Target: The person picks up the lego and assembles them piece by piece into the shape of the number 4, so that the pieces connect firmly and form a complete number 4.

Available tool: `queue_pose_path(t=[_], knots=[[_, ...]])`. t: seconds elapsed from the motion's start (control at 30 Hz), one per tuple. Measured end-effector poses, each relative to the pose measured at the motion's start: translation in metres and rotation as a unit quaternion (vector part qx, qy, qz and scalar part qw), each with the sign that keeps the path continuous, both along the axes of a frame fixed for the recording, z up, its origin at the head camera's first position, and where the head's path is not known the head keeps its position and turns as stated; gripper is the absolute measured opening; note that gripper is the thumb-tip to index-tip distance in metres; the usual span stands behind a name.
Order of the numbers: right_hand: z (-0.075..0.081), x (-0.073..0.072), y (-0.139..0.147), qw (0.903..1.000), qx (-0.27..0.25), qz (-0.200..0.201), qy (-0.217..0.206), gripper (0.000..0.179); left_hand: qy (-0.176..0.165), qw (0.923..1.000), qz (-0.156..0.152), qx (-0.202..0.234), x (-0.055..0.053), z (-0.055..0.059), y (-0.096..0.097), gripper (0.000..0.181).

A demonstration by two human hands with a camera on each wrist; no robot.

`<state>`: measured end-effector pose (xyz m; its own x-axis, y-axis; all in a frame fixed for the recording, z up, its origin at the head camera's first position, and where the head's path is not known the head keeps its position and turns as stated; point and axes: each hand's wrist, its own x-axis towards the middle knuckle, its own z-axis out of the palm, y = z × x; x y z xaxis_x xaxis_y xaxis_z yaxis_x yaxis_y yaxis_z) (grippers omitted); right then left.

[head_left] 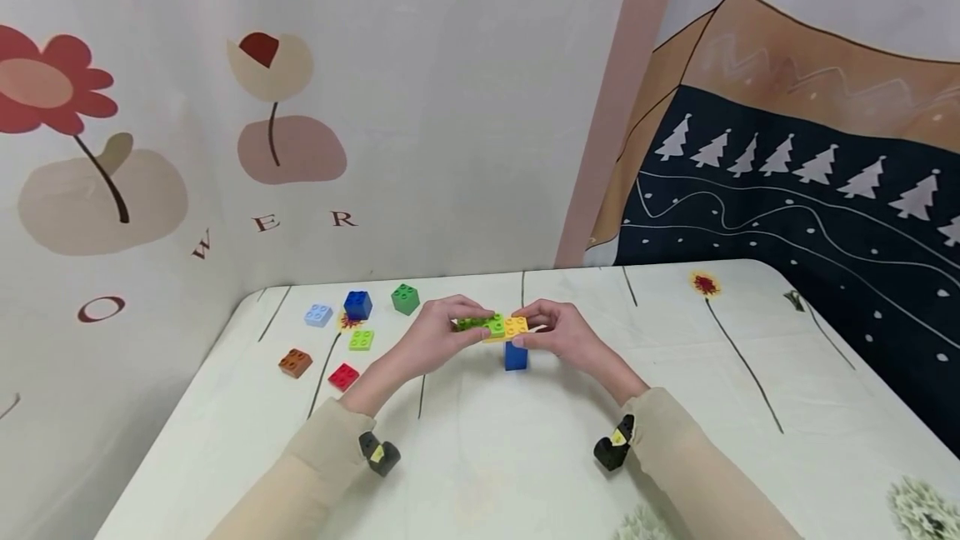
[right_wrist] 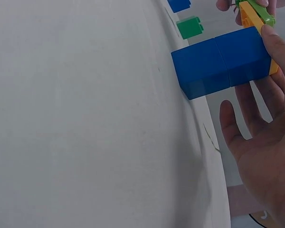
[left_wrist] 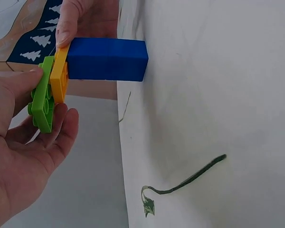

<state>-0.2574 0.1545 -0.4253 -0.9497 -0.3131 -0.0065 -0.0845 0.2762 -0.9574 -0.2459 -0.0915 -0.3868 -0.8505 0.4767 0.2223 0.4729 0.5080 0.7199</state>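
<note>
Two blue bricks (right_wrist: 223, 61), one on the other, stand as a small tower on the table. On top lies a flat yellow brick (head_left: 517, 326), its left part jutting out past the tower. My right hand (head_left: 561, 330) pinches that yellow brick between thumb and fingers. A flat lime green brick (left_wrist: 43, 102) is held by my left hand (head_left: 433, 333), thumb on its studded side and fingers under it. Its right end overlaps the yellow brick's left part, slightly tilted against it in the left wrist view.
Left of the hands lie loose bricks: light blue (head_left: 318, 315), dark blue (head_left: 357, 305), green (head_left: 405, 299), lime (head_left: 361, 340), brown (head_left: 296, 362) and red (head_left: 344, 377). A pale cloth with printed flowers covers the table (head_left: 480, 457). Printed curtains (head_left: 450, 107) hang behind it.
</note>
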Motion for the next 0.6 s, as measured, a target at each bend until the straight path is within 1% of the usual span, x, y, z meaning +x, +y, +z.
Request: queue_pose_path(t=[0.27, 0.4, 0.5, 0.6], knots=[[0.0015, 0.0014, -0.0022, 1.0, -0.003, 0.005, -0.004, 0.037, 0.007, 0.9999, 0.005, -0.01, 0.0011, -0.0002, -0.0007, 0.03], [0.0018, 0.0016, -0.0014, 1.0, 0.004, -0.003, -0.005, 0.036, 0.014, 0.9998, -0.007, -0.015, 0.0014, 0.0018, 0.0019, 0.029], [0.0022, 0.0014, -0.0004, 1.0, 0.005, -0.006, -0.005, 0.036, 0.026, 0.9992, -0.018, -0.024, 0.0013, 0.0041, 0.0036, 0.029], [0.0024, 0.0014, -0.0003, 1.0, 0.002, -0.003, -0.007, 0.036, 0.029, 0.9988, -0.018, -0.034, 0.0009, 0.0063, 0.0039, 0.028]])
